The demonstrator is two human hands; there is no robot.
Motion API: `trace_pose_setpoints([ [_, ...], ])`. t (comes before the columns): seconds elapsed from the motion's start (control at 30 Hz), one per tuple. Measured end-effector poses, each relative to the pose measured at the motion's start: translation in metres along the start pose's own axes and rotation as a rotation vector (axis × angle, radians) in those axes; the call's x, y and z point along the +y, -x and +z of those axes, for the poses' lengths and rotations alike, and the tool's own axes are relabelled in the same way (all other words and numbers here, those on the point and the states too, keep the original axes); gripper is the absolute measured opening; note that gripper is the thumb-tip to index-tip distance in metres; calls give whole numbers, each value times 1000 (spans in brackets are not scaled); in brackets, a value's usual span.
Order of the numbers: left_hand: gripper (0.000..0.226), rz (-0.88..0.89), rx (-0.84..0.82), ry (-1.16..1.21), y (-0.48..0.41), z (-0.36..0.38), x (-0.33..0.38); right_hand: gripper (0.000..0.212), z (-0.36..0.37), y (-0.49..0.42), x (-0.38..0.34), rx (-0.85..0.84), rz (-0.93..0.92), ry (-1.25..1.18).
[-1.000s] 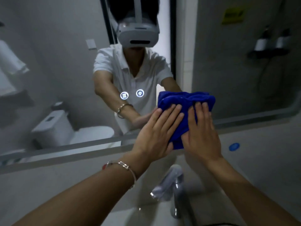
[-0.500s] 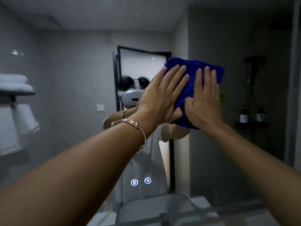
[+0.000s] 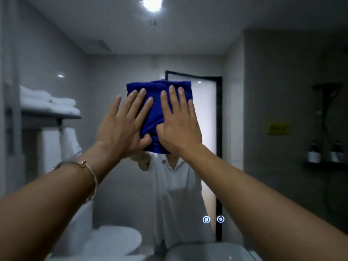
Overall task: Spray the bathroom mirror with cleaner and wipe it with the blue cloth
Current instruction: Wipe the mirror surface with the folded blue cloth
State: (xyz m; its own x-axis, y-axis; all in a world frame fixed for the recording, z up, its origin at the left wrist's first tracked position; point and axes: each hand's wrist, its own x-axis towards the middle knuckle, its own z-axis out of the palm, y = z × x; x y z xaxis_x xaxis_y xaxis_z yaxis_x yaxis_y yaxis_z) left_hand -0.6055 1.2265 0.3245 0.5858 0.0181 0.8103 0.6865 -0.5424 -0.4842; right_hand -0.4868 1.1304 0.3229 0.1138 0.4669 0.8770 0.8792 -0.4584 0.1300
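Note:
A folded blue cloth (image 3: 156, 95) lies flat against the bathroom mirror (image 3: 273, 91), high up near its middle. My left hand (image 3: 122, 127) presses on the cloth's left half with straight, spread fingers. My right hand (image 3: 178, 125) presses on its right half, fingers straight and pointing up. Both palms cover the cloth's lower part. The mirror fills almost the whole view and reflects the room and a person in a white shirt. No spray bottle is in view.
Two lit touch buttons (image 3: 213, 219) glow on the mirror at the lower right. The rim of a white basin (image 3: 207, 251) shows at the bottom edge. Reflected are a towel shelf (image 3: 49, 106) at left, a toilet (image 3: 113, 240) and a shower shelf (image 3: 323, 162) at right.
Both hands have slid the cloth up the mirror from just above the basin ledge to high on the glass. My view has tilted upward, and the faucet has dropped out of sight.

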Motion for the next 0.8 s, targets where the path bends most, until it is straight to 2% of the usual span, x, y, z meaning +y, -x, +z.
trace_pose_setpoints([
  [0.2,81,-30,-111,134,46,21,-6,75,27,26,-27,-40,-55,13],
  [0.43,89,33,-237,192,61,22,0,74,26,47,-25,-62,-83,-60],
  [0.53,89,74,-185,267,65,17,-6,76,20,57,-24,-118,-94,-124],
  [0.63,55,105,14,331,55,15,-13,68,5,55,-21,-139,-82,-179],
  [0.7,37,101,105,292,42,12,-18,52,-5,46,-20,-69,-81,-146],
  [0.8,51,-20,-6,281,25,-3,-18,34,-17,28,-21,-14,-87,-75],
])
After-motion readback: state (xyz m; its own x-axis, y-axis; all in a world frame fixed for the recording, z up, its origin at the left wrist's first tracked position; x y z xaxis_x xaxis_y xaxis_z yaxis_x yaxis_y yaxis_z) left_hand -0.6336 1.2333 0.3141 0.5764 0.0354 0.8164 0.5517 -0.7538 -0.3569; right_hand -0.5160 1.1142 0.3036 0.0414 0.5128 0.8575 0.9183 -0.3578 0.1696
